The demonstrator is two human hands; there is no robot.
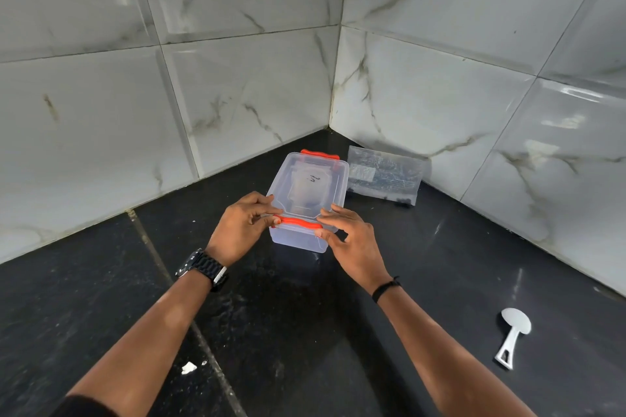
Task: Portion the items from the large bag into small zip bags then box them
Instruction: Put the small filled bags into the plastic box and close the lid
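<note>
Head view: I have both hands at the near end of the clear plastic box [306, 195], which sits on the black countertop [101, 298] with its lid on. My left hand [242, 225] pinches the left end of the near orange clasp [298, 222], fingers curled onto the lid edge and thumb beneath. My right hand [349, 240] grips the right end of the same clasp, fingers on top and thumb on the box's near wall. The far orange clasp [320, 154], at the box's opposite end, appears folded down. I judge the step to be working this near clasp, whether latching or releasing I cannot tell. To do it well, I should press evenly at both ends of the clasp while bracing the box so it does not slide on the glossy stone, and check the lid sits flat all round. The large clear bag [384, 176] lies just beyond the box's right side, leaning against the tiled wall, well clear of both hands. A white scoop [513, 335] lies far to the right of the box, nearer me. Small bags seem to lie inside the box, though the cloudy plastic prevents confirmation.
</note>
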